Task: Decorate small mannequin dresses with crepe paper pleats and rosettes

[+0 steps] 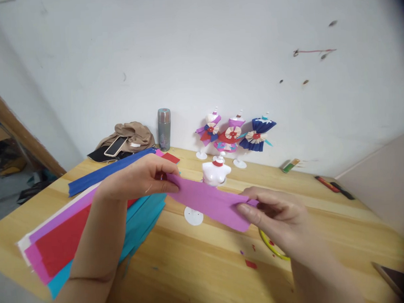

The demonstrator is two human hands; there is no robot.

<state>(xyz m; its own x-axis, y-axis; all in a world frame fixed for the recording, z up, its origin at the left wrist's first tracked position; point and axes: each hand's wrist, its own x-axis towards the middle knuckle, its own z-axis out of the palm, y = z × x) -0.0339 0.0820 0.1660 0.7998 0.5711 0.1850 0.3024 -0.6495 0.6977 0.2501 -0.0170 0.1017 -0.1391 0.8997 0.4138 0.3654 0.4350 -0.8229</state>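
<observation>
A strip of purple crepe paper (210, 202) is stretched between my two hands above the table. My left hand (146, 177) pinches its left end between thumb and fingers. At the other end, my right hand (273, 213) grips the paper with the thumb on top. Just behind the strip stands a small white mannequin bust (216, 172) with a red band at its neck. The strip hides its lower part, but its round white base (193, 216) shows below. Partly covered by my right hand is a yellow ring-shaped thing (273, 246), perhaps a scissor handle.
Coloured paper sheets (64, 231) lie under my left forearm. Three dressed mannequins (233, 135) stand by the wall, right of a thermos (164, 130). A phone (115, 146) rests on brown cloth (135, 134). A green glue stick (291, 165) and a red-black tool (334, 187) lie right.
</observation>
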